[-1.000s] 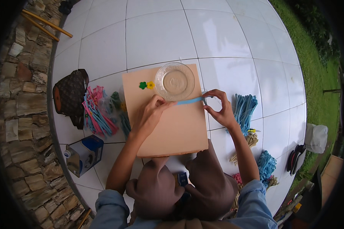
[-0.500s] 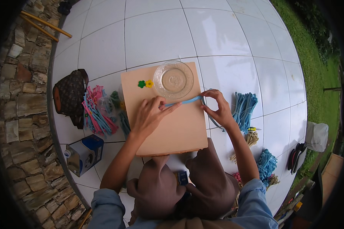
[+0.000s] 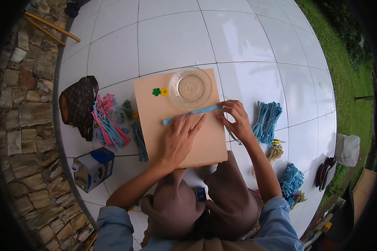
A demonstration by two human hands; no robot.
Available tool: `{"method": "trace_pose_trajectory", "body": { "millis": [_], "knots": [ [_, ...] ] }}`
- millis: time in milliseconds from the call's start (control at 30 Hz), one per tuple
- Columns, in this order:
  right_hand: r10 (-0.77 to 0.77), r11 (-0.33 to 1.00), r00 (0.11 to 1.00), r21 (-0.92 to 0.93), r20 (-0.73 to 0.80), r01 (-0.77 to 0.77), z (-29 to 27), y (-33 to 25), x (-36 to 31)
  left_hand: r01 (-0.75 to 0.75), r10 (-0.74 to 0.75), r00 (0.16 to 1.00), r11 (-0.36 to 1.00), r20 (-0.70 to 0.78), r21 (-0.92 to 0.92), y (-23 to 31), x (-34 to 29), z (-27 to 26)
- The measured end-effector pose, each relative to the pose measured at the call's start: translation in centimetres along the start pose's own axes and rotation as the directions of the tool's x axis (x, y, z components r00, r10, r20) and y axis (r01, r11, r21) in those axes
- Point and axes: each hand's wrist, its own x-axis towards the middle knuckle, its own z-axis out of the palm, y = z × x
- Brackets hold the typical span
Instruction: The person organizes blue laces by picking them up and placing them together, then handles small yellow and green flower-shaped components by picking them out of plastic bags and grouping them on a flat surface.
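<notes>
A light blue strip (image 3: 201, 111) lies slantwise across the wooden board (image 3: 205, 142), its round-tipped left end showing on the board. My left hand (image 3: 181, 136) lies flat with its fingers stretched out, the fingertips touching the strip's near edge. At the board's right edge my right hand (image 3: 237, 119) pinches the strip's other end between thumb and fingers. A thin bluish length hangs from there past the edge. Just beyond the strip rests a clear glass plate (image 3: 174, 88). To the plate's left sit a green flower piece (image 3: 156, 92) and a yellow flower piece (image 3: 164, 91).
Pink and blue strips (image 3: 109, 121) and a brown bag (image 3: 76, 102) lie on the tiles at left, near a blue-and-grey can (image 3: 94, 169). A blue strip bundle (image 3: 268, 121), beige bundles (image 3: 275, 152) and a blue heap (image 3: 292, 182) are at right.
My left hand has slid right and nearer to me along the board, its fingers now flatter. The strip's left end has come into sight. My right hand has barely moved.
</notes>
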Motion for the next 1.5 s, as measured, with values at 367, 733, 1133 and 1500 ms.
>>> {"method": "trace_pose_trajectory", "body": {
  "millis": [367,733,1133,1500],
  "knots": [
    [0.046,0.996,0.998,0.081,-0.053,-0.042,0.4,0.1,0.0,0.164,-0.170,0.985,0.979,-0.040,-0.121,1.2,0.8,0.9],
    [0.078,0.982,0.991,0.179,-0.110,-0.058,0.8,1.1,-1.3,0.167,-0.175,0.984,0.976,-0.044,-0.136,1.3,0.9,0.7],
    [0.090,0.992,0.994,0.098,-0.069,-0.083,0.9,0.3,-1.8,0.191,-0.208,0.977,0.957,-0.054,-0.217,1.3,0.8,0.9],
    [-0.094,0.989,0.993,-0.103,0.074,0.101,0.1,0.6,-1.4,0.160,-0.186,0.978,0.960,-0.098,-0.228,1.3,0.9,0.9]
  ]
}}
